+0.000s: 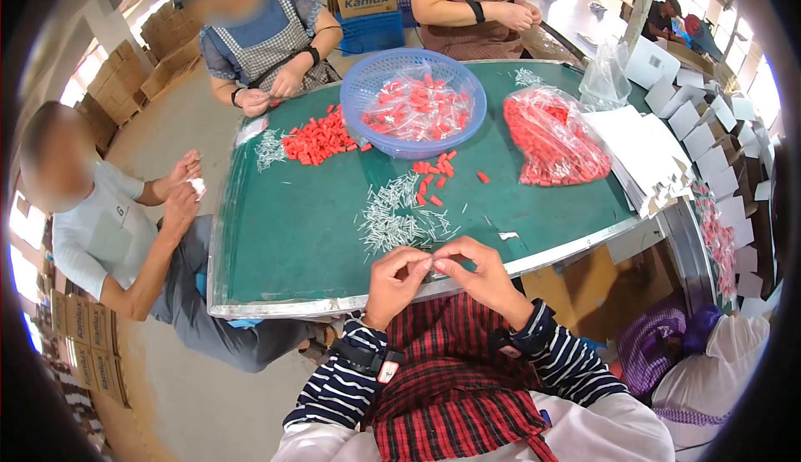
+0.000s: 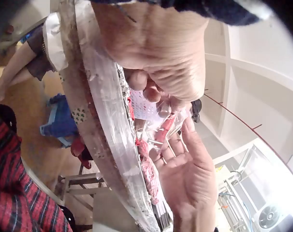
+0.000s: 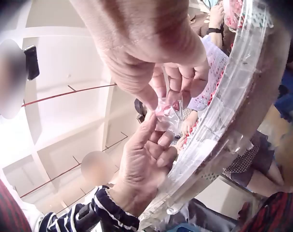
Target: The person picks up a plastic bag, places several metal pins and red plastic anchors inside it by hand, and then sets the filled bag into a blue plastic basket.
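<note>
At the near edge of the green table point(image 1: 284, 237), my left hand point(image 1: 422, 269) and right hand point(image 1: 443, 263) meet fingertip to fingertip. Between them they pinch a small clear bag point(image 3: 169, 115) with a red piece inside, also seen in the left wrist view as a clear bag point(image 2: 166, 126). In the right wrist view the right hand point(image 3: 171, 99) pinches from above and the left hand point(image 3: 153, 126) from below. Just beyond the hands lies a heap of small clear bags point(image 1: 399, 216), and past it several loose red pieces point(image 1: 434, 174).
A blue basket point(image 1: 372, 124) holds bagged red pieces. A large clear bag of red pieces point(image 1: 555, 137) lies at the right, and white cards point(image 1: 642, 158) are stacked beyond it. Another red pile point(image 1: 321, 138) lies far left. Three other people sit around the table.
</note>
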`<state>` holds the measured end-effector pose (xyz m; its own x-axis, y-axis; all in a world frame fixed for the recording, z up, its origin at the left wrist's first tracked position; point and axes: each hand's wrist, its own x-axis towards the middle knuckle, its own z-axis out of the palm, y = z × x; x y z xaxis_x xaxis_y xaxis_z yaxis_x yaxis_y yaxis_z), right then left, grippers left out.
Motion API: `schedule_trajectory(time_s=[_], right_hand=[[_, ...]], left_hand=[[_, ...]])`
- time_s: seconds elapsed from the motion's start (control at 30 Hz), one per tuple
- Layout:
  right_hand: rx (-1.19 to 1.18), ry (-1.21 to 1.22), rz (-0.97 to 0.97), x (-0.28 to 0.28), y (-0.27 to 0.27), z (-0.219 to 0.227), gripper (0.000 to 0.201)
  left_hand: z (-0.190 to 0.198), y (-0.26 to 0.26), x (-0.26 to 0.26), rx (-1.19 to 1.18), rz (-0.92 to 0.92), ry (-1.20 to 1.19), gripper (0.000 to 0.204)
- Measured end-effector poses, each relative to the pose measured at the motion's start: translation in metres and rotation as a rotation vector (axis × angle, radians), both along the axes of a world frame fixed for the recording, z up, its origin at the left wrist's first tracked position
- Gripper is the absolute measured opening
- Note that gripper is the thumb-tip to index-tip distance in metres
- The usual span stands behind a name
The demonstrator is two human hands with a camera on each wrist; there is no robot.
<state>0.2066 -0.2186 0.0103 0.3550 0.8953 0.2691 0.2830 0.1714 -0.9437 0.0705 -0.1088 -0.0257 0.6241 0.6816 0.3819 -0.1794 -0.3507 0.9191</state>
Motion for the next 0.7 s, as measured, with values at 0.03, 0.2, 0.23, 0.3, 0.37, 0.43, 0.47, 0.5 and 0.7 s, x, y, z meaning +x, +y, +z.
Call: schedule_trajectory(time_s=[0.03,0.2,0.23,0.3,0.37,0.43,0.47,0.5,0.7], right_hand=[[0.006,0.002,0.010,0.0011,0.0001,-0.0012,0.010],[-0.024,0.004,-0.028,0.0026,-0.0005,-0.0008,0.011],[-0.018,0.034,-0.022,0.0033,0.0008,-0.0020,0.011],[-0.039,-0.030,-0.019,0.0059,-0.0005,-0.0036,0.011],[-0.059,-0.093,-0.017,0.0077,-0.0017,-0.0031,0.011],[-0.076,-0.173,-0.060,0.0080,-0.0029,-0.0007,0.008],[-0.075,-0.174,-0.059,0.0087,-0.0030,-0.0020,0.008],[-0.058,-0.184,-0.070,0.0098,-0.0028,-0.0042,0.007],[-0.032,-0.329,-0.092,0.0086,-0.0030,-0.0072,0.005]], left_hand=[[0.0014,0.0006,-0.0005,0.072,-0.022,-0.002,0.007],[0.0058,-0.0015,-0.0028,-0.031,-0.015,0.043,0.008],[0.0028,-0.0002,-0.0029,-0.029,-0.005,0.040,0.008],[0.0029,-0.0002,-0.0026,-0.033,-0.005,0.047,0.009],[0.0045,-0.0005,-0.0023,-0.011,-0.016,0.036,0.007],[0.0055,-0.0008,-0.0026,0.012,-0.027,0.026,0.006],[0.0054,-0.0012,-0.0028,-0.014,-0.026,0.036,0.006],[0.0056,-0.0012,-0.0030,-0.040,-0.025,0.045,0.007],[0.0079,-0.0001,-0.0030,0.074,0.009,0.072,0.007]])
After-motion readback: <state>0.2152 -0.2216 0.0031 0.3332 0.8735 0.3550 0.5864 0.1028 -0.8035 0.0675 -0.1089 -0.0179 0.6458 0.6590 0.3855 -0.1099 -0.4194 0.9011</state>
